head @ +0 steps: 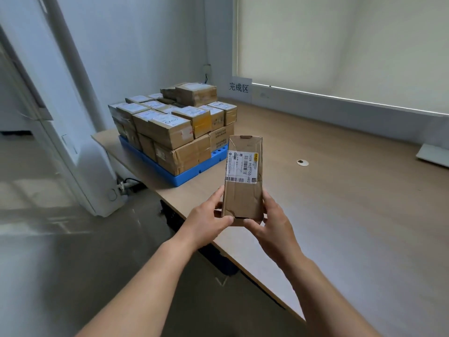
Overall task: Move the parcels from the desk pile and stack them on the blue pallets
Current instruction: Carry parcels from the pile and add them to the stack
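Note:
A narrow brown cardboard parcel (244, 198) with a white shipping label is held upright above the desk's near edge. My left hand (209, 221) grips its lower left side, thumb across the bottom corner. My right hand (272, 221) grips its lower right side, thumb under the bottom edge. Beyond it, at the desk's far left corner, a blue pallet (184, 177) carries several stacked brown parcels (170, 132) in two to three layers.
The wooden desk (340, 190) stretches to the right, with a round cable grommet (302, 162) and a white stand base (435, 154) at the far right. A paper sign (239, 88) hangs on the back partition. A white door frame (80, 154) stands left of the desk.

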### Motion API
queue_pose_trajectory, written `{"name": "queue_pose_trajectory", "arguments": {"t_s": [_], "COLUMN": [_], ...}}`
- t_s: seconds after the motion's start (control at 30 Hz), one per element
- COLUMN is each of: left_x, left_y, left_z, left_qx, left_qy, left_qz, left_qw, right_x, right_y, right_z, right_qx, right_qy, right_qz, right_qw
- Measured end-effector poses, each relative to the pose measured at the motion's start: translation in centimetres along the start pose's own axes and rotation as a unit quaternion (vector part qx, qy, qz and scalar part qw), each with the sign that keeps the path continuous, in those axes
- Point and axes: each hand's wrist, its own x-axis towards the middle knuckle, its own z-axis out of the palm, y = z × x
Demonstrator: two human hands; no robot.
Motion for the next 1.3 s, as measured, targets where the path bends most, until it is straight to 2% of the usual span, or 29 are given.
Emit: {"name": "queue_pose_trajectory", "arguments": {"t_s": [0.37,0.73,1.0,1.3], "left_x": [16.6,26.3,34.4,41.2], "left_y": [-0.4,-3.8,-6.2,-12.3], "left_z": [-6.8,-13.0,-20.2,-28.7], "left_qx": [0.027,0.012,-0.013,-0.065], "left_qy": [0.023,0.052,0.022,-0.009], "left_qz": [0.049,0.08,0.151,0.18], "left_qw": [0.998,0.995,0.988,0.981], "right_x": [17.2,27.2,35.2,42.8], "right_y": [-0.3,-2.5,-6.2,-11.4], "right_z": [1.7,5.4,9.9,17.7], "right_qx": [-0.006,-0.027,-0.051,-0.064], "right_qy": [0.056,0.1,0.178,0.205], "right_qz": [-0.01,-0.018,-0.006,0.014], "right_qw": [0.998,0.994,0.983,0.977]}}
